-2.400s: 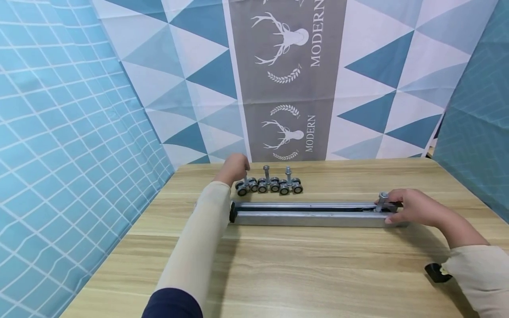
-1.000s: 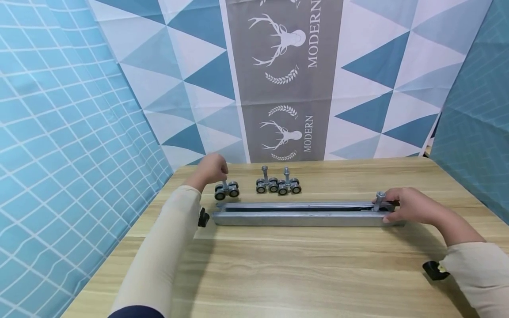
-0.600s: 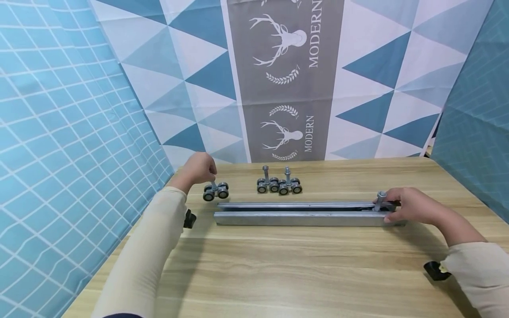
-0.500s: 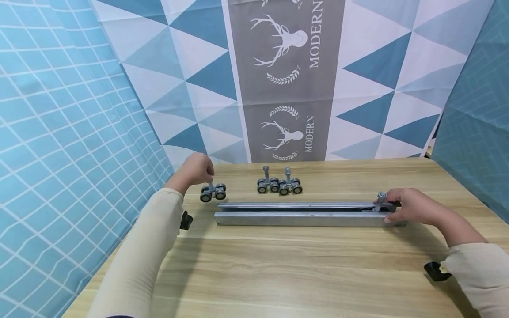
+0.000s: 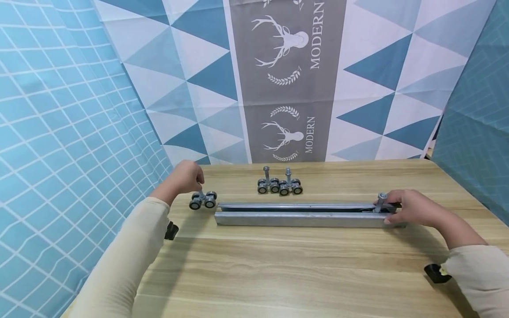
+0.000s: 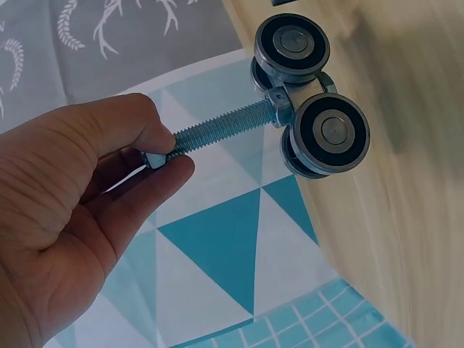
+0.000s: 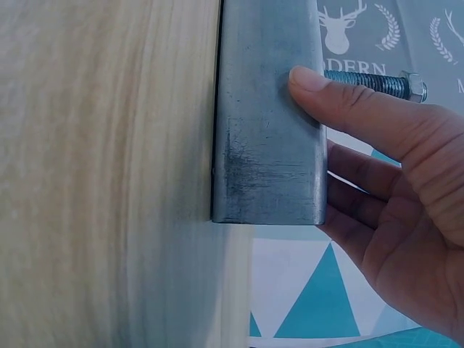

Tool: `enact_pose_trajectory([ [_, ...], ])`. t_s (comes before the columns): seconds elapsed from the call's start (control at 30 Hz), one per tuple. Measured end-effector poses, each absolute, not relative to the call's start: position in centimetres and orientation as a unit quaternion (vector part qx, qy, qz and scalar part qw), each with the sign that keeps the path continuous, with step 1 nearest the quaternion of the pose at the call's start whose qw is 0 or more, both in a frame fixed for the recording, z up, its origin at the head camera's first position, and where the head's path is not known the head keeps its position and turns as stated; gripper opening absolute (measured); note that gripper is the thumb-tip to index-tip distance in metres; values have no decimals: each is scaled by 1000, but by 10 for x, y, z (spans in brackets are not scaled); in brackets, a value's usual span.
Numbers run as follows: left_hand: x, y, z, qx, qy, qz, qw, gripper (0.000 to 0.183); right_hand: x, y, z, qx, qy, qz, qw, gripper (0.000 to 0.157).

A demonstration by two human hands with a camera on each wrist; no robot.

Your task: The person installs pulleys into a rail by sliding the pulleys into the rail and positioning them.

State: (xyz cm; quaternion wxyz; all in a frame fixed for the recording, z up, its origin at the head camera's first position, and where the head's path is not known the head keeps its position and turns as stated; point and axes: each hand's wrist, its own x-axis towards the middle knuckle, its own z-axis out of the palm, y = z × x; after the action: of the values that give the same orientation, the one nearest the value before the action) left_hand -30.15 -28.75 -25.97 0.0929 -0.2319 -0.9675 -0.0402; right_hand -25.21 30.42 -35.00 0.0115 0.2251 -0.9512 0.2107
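My left hand pinches the bolt end of a four-wheeled roller trolley, wheels downward, just beyond the left end of a metal track. In the left wrist view the threaded bolt runs from the thumb and fingertips to the black-and-steel wheels. At the track's right end my right hand grips the sides, thumb on the near wall. A second bolt sticks up from the slot beside those fingers; whatever carries it is hidden inside. In the right wrist view the thumb lies on the track's wall.
Two more roller trolleys stand side by side behind the track, bolts upward. The wooden table meets a patterned cloth at the back, and blue checked cloth hangs along the left.
My left hand has taken one trolley from the row and carried it left, then lower and nearer, past the track's left end. The right hand keeps its grip on the track.
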Motion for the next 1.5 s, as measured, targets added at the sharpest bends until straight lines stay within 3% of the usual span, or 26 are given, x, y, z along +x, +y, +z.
enact_pose_trajectory([
  [0.4, -287, -291, -272, -252, -963, -52, 81, 35, -250, 304, -350, 219, -952, 213, 23, 43],
  [0.63, -277, -292, -275, -255, -963, -28, 84, 21, -252, 304, -351, 233, -949, 210, 25, 36],
  [0.93, -271, -285, -277, -295, -951, -48, 75, 36, -252, 303, -350, 227, -951, 209, 19, 32],
  [1.5, -273, -274, -282, -311, -945, -44, 92, 34, -251, 303, -351, 226, -951, 207, 27, 37],
])
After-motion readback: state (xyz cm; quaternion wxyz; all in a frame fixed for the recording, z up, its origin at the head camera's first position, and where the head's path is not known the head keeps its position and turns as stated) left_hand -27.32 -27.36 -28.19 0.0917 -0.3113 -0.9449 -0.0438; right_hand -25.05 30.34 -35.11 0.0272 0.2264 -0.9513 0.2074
